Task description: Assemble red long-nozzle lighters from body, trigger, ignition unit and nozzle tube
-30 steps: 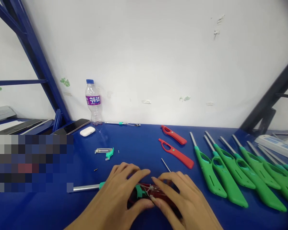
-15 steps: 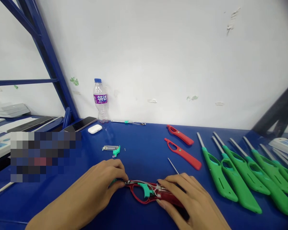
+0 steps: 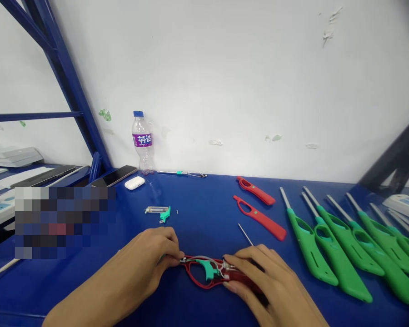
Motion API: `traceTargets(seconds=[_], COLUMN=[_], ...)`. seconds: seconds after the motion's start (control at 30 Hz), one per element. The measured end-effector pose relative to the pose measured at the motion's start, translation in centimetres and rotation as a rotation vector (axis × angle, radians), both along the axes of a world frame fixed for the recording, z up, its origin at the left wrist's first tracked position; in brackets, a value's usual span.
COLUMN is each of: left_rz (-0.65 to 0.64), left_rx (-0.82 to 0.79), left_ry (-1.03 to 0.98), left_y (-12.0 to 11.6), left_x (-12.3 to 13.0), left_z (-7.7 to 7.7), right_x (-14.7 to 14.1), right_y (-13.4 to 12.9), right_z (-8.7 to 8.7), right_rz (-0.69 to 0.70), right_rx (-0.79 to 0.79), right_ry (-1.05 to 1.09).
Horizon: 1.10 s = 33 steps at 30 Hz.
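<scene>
In front of me lies an opened red lighter casing (image 3: 204, 285), its inner parts exposed. A teal trigger (image 3: 209, 270) sits across the finger loop, and a pale wire (image 3: 196, 259) runs along the top edge. My left hand (image 3: 157, 256) pinches the narrow front end of the lighter; its fingers hide what lies between them. My right hand (image 3: 269, 281) is closed around the handle end, thumb below and fingers on top. A thin metal rod (image 3: 245, 234) sticks out beyond the right fingers; whether that hand holds it, I cannot tell.
Several green lighters (image 3: 344, 254) lie at the right. Two red casing halves (image 3: 262, 222) rest behind my right hand. Loose lighter parts (image 3: 158, 210), a metal tube with wire (image 3: 180, 173), a white earbud case (image 3: 135, 183), a phone (image 3: 116, 176) and a bottle (image 3: 143, 145) stand farther back.
My left hand has shifted very slightly right along the lighter's front end. The right hand keeps its hold, and the surrounding things stay put.
</scene>
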<state>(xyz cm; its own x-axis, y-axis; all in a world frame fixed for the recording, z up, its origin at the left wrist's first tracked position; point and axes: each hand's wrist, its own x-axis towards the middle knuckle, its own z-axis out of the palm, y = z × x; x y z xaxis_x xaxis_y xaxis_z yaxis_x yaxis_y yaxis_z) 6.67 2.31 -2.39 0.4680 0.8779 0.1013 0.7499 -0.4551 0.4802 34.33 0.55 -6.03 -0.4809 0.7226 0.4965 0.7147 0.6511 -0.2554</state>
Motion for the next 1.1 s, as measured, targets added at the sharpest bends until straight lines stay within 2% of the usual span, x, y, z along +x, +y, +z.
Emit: traceTargets(seconds=[0.23, 0.5, 0.63, 0.8, 0.97, 1.1], left_rz=[0.017, -0.055, -0.039, -0.074, -0.103, -0.058], left_rx=[0.048, 0.014, 0.077, 0.118, 0.153, 0.125], left_ry=[0.049, 0.042, 0.045, 0.052, 0.085, 0.084], left_y=[-0.2, -1.3, -1.9, -1.6, -1.4, -1.5], left_x=[0.3, 0.7, 1.4, 2.4, 2.9, 3.0], left_z=[0.1, 0.4, 0.3, -0.3, -0.3, -0.3], right_x=[-0.1, -0.3, -0.2, -0.1, -0.1, -0.1], right_y=[-0.1, -0.1, -0.1, 0.0, -0.1, 0.0], right_z=[0.2, 0.7, 0.6, 0.4, 0.5, 0.5], right_rz=[-0.018, 0.061, 0.073, 0.084, 0.076, 0.081], right_rx=[0.131, 0.023, -0.006, 0.0, -0.009, -0.033], right_ry=[-0.096, -0.089, -0.074, -0.042, -0.045, -0.044])
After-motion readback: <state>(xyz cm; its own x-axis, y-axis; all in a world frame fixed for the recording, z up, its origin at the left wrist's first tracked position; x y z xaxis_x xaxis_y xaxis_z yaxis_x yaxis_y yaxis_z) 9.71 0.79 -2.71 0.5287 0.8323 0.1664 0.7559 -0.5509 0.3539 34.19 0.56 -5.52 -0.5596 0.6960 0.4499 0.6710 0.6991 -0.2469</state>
